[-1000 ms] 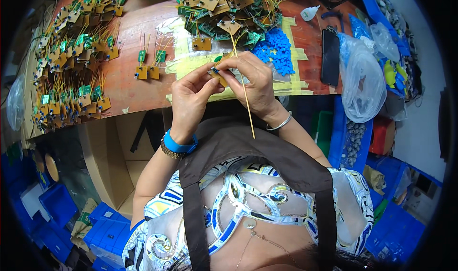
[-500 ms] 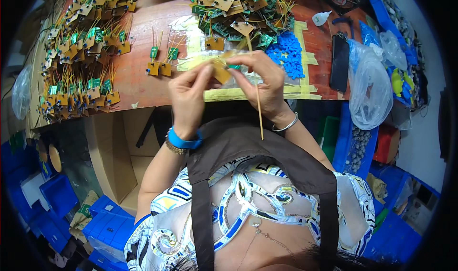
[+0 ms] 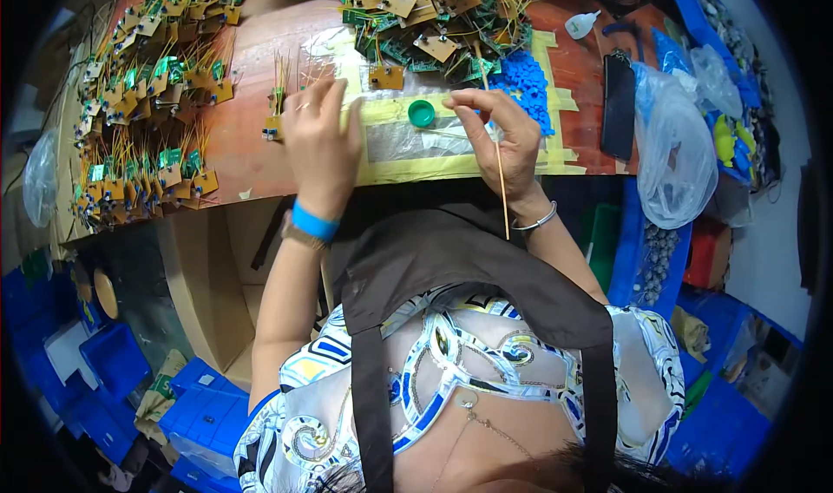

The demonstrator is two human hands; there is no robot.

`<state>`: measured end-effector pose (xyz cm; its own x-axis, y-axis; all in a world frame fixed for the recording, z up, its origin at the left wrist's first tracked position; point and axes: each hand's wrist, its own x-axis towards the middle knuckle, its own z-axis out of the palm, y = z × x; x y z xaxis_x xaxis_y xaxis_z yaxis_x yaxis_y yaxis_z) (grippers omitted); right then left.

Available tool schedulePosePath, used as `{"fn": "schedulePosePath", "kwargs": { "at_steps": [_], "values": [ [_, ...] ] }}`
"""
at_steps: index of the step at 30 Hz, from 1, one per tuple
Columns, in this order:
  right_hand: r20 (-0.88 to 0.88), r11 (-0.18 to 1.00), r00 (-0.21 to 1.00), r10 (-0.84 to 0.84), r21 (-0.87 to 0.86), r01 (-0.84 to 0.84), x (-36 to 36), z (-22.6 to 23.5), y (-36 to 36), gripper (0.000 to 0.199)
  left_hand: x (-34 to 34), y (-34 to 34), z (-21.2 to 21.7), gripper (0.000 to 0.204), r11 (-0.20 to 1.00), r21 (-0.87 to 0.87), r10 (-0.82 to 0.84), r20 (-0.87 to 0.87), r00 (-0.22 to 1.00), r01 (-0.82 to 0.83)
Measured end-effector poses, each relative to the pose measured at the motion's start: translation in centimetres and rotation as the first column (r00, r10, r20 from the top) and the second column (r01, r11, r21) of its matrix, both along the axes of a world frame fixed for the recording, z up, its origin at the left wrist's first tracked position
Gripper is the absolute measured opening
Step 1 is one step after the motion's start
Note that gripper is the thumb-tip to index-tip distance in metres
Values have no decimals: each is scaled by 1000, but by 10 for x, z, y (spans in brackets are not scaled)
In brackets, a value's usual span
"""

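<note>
My left hand [image 3: 321,150] is over the table, back upward, thumb apart from the fingers. It covers part of a small group of boards; one tan circuit board [image 3: 272,128] with a green board and wires shows beside it. Whether anything lies under the palm is hidden. My right hand [image 3: 506,141] is closed round a thin wooden stick [image 3: 502,189], which slants down toward me; its thumb and forefinger are close together. A small round green cap [image 3: 422,113] sits between the hands. Beyond it lies another tan board [image 3: 386,78].
A large heap of wired circuit boards [image 3: 434,16] stands at the far middle, with small blue parts [image 3: 525,81] beside it. Rows of boards [image 3: 143,172] fill the left. At right are a white bottle [image 3: 581,24], a black phone [image 3: 617,107] and a plastic bag [image 3: 677,163].
My left hand has moved left, away from my right hand, and the tan board between them is no longer there. The green cap is now uncovered. My right hand has shifted slightly right with the stick.
</note>
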<state>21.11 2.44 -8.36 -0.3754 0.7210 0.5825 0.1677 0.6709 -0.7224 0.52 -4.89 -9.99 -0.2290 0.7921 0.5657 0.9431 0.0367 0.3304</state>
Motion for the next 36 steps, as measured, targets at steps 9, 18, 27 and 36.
{"fn": "schedulePosePath", "kwargs": {
  "at_steps": [9,18,27,36],
  "values": [
    [32,934,967,253,-268,-235,10,-21,-4,53,10,30,-20,19,997,-82,34,262,965,-13],
    [109,949,973,205,-265,-171,7,-35,-5,43,9,12,-30,22,985,166,-151,964,219,-50],
    [105,969,976,192,-174,-172,7,-39,-4,35,20,-3,-28,22,970,230,-151,824,547,-80],
    [-282,836,928,244,-423,-349,7,-6,-15,56,35,-18,-6,26,995,66,-89,910,405,71]
  ]
}}
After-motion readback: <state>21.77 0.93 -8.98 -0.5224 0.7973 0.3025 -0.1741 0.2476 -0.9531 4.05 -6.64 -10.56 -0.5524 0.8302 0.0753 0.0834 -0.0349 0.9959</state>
